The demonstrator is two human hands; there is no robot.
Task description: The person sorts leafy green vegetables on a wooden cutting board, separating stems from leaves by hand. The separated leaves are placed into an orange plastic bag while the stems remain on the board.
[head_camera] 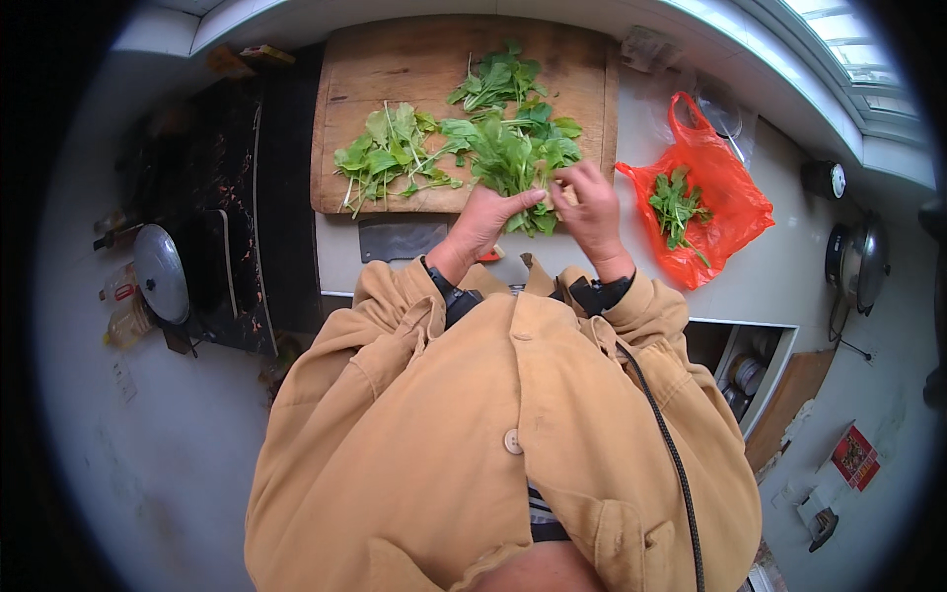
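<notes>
My left hand [484,222] grips a bunch of leafy greens [510,152] above the near edge of a wooden cutting board [414,66]. The thumb lies across the stems. Close beside it, my right hand [594,214] has its fingers curled at the stem end of the bunch. Blur there hides whether they pinch anything. A looser pile of greens [388,152] spreads over the board's left part, some stems reaching past its front edge. Another heap [503,78] lies further back, partly behind the held bunch.
A cleaver [402,238] lies flat between the board and my body. Right of the board, a red plastic bag [729,214] lies spread, with some greens [677,207] on it. A black stove top [229,222] is at left; a round metal lid [160,274] stands there.
</notes>
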